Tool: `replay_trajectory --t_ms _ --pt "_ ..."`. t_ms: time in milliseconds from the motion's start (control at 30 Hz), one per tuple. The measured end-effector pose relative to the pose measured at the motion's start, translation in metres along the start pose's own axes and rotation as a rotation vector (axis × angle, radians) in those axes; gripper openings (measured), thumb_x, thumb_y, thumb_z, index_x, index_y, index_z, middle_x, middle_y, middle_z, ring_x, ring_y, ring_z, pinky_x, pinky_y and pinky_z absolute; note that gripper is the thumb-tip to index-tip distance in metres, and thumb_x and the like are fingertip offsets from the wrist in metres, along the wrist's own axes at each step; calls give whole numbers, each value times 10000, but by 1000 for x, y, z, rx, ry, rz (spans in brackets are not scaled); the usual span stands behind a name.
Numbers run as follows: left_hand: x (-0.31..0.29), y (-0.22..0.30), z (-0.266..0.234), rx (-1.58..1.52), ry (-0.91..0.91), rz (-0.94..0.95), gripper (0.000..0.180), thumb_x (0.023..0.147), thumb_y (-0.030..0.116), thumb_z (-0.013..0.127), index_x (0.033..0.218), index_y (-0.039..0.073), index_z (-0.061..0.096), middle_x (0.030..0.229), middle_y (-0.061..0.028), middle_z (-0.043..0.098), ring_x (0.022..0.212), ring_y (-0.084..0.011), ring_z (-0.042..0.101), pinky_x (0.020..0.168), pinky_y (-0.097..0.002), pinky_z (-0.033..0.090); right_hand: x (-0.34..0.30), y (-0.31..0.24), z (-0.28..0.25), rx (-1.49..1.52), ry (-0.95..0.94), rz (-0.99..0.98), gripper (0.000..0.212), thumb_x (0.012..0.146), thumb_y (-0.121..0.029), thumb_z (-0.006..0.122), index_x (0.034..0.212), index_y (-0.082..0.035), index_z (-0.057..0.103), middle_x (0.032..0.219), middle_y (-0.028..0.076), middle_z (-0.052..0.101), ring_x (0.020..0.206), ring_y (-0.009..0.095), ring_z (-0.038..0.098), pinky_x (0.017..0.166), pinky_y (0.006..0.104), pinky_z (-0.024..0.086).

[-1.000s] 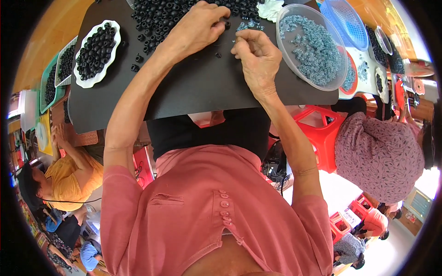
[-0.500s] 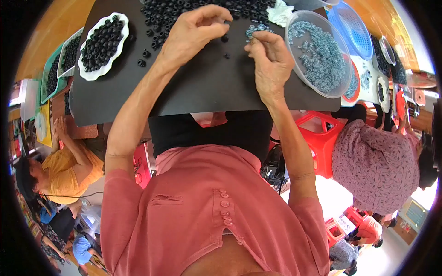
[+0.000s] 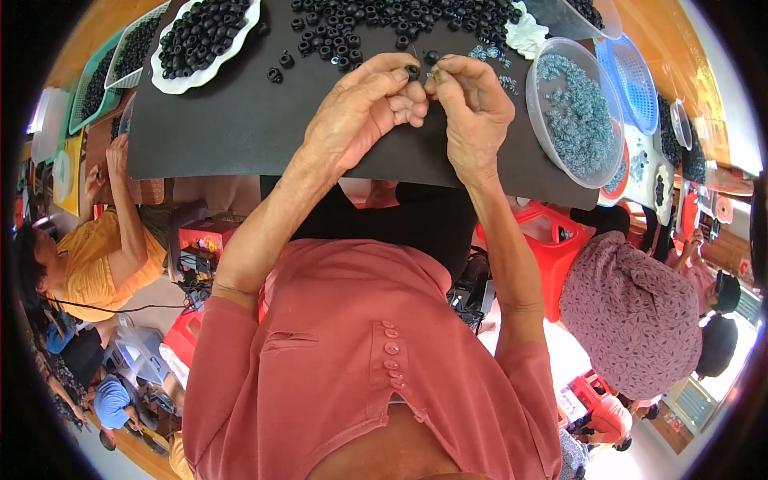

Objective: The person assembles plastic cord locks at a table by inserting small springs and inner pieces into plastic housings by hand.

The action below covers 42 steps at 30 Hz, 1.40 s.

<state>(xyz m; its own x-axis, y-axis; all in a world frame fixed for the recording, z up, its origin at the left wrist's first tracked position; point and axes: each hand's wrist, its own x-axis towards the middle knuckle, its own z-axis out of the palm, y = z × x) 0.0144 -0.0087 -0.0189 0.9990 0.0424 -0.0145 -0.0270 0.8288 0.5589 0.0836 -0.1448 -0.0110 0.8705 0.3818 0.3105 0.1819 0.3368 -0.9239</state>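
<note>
My left hand (image 3: 370,108) pinches a small round black piece with a hole (image 3: 413,72) between thumb and forefinger, above the dark tabletop (image 3: 256,136). Close beside it, nearly touching, my right hand (image 3: 478,112) has thumb and forefinger pressed together near that piece. Whatever its fingertips grip is too small to make out. Beyond both hands spreads a pile of similar black pieces (image 3: 344,32). Small shiny bluish pieces (image 3: 488,54) lie loose past my right hand. More of them fill a clear round tub (image 3: 534,132) to its right.
A white scalloped dish (image 3: 182,86) of black pieces sits at the left. Crumpled white material (image 3: 526,30) and a blue basket (image 3: 632,84) are at the far right. A red stool (image 3: 552,240) stands by the table. People sit on both sides, one in yellow (image 3: 112,256).
My left hand has moved right and now holds a black piece at my right hand. The view has shifted, so the tabletop things appear higher and further right.
</note>
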Motion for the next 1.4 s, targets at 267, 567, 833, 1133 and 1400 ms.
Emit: replay_trajectory --t_ms 267,567,833,1133,1400 --pt "-1 -7 16 356 215 82 235 925 42 517 1149 -20 548 845 -93 633 776 -158 625 749 -301 527 0 8 -5 -92 -33 -14 132 856 57 598 968 -12 605 862 21 624 737 70 599 662 203 491" --pt "-4 -9 23 898 253 296 198 899 65 543 1090 12 560 724 6 557 748 -76 588 732 -234 488 -1 3 -2 -4 -7 -47 120 853 72 589 949 3 606 879 10 613 745 76 600 675 216 502" --pt "-7 -10 20 960 239 275 162 882 53 544 1035 3 559 697 47 487 637 -23 442 584 -197 401 -2 3 1 -79 -39 -87 122 838 83 599 943 19 605 917 39 605 723 90 601 655 219 507" --pt "-11 -4 17 830 204 265 169 876 30 529 1031 -22 575 754 -15 618 678 -53 543 672 -216 465 -2 3 0 -162 -119 -134 87 871 46 591 950 28 623 898 62 608 679 81 584 617 214 485" --pt "-38 -9 16 689 258 180 169 894 -2 521 1054 -30 569 801 -74 654 802 -106 629 783 -253 511 -5 1 -19 -167 148 105 113 922 -11 543 996 7 626 805 40 629 632 67 540 596 198 451"
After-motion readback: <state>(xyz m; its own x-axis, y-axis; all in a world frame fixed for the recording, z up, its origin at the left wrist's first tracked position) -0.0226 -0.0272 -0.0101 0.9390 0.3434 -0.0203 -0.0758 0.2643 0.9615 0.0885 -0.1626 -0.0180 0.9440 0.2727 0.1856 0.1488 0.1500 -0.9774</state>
